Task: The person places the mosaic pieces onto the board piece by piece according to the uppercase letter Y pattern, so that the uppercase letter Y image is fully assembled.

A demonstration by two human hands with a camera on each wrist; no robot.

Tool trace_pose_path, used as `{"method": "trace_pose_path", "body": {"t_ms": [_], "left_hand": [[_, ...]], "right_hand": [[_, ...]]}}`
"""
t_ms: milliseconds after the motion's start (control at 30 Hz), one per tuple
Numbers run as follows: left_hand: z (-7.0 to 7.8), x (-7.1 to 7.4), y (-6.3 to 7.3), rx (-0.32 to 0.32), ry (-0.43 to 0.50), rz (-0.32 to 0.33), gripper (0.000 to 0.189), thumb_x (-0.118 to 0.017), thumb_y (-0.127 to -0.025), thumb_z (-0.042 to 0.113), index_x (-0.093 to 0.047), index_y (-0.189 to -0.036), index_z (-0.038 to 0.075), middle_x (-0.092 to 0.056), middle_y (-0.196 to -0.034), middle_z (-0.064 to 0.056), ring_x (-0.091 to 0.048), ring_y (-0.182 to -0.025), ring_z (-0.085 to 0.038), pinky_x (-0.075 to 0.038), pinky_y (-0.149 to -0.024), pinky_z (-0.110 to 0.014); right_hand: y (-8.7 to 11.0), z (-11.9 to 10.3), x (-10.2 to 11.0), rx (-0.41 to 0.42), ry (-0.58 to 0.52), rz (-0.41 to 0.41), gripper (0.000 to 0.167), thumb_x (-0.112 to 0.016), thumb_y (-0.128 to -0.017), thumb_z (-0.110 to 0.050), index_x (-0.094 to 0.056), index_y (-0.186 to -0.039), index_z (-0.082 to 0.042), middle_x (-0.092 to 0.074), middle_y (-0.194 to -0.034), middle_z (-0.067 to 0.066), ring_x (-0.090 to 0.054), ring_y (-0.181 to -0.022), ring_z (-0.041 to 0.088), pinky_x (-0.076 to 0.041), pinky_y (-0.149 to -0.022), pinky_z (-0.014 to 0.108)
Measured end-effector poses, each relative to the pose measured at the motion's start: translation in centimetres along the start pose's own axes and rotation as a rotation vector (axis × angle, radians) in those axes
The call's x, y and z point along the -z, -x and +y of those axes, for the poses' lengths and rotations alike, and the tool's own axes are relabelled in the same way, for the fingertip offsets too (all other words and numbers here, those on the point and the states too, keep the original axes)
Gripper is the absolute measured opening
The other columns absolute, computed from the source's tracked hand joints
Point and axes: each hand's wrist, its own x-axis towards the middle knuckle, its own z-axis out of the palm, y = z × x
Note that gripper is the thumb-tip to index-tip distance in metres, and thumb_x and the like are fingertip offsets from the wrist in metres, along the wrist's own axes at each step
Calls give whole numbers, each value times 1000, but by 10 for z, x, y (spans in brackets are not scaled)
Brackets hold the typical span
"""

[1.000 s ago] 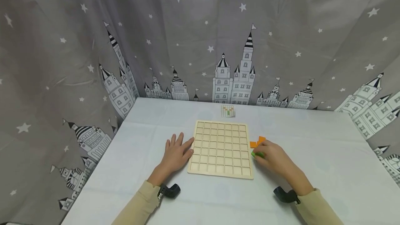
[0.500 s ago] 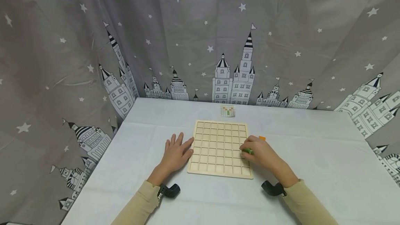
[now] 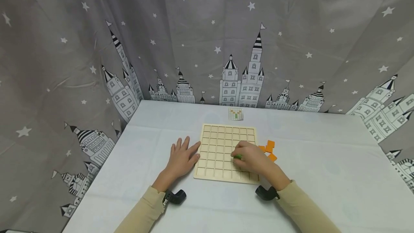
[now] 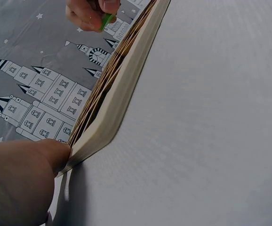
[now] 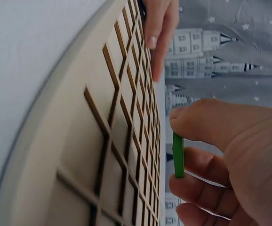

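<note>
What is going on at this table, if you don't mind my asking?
A person's right-hand grip pinches a small green flat tile over a square pale wooden grid board. The left-hand grip touches the board's left edge. Several orange square tiles lie beside the board's right edge, and a small white card with a coloured grid lies beyond its far edge.

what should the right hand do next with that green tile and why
Probably lower the green tile onto the board near its middle: the grip of the right hand holds it above the board, the left hand touches the board's left edge, and the card beyond shows green near its own middle.
</note>
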Motion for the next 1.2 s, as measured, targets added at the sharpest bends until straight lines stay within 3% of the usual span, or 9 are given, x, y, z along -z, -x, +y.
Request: {"method": "trace_pose_path", "body": {"t_ms": [333,867,1200], "left_hand": [[1,1,-1,3,-3,-1,49,-54,-102,33,-55,-148,15,-31,-163,-29,-18,-152,-57,-14,-119,-75],[-2,-1,1,3,10,1,50,-56,-102,36,-56,-148,17,-31,-163,-29,-17,-153,-57,-13,-119,-75],[0,0,1,0,9,6,49,-57,-102,34,-56,-148,16,-32,-163,-29,-17,-152,-57,-13,-119,-75]], "right_hand": [[-10,-12,-10,7,-30,-53,13,-77,-88,-13,-81,-100,-10,-69,-96,1,-64,-86,14,-56,-77,27],[-10,-22,-31,-50,-77,-116,11,-77,-89,-15,-82,-98,-14,-67,-95,-5,-60,-87,8,-55,-81,26],[-9,-23,-31,-15,-48,-80,11,-77,-88,-15,-82,-98,-14,-67,-95,-5,-60,-89,9,-54,-82,27]]}}
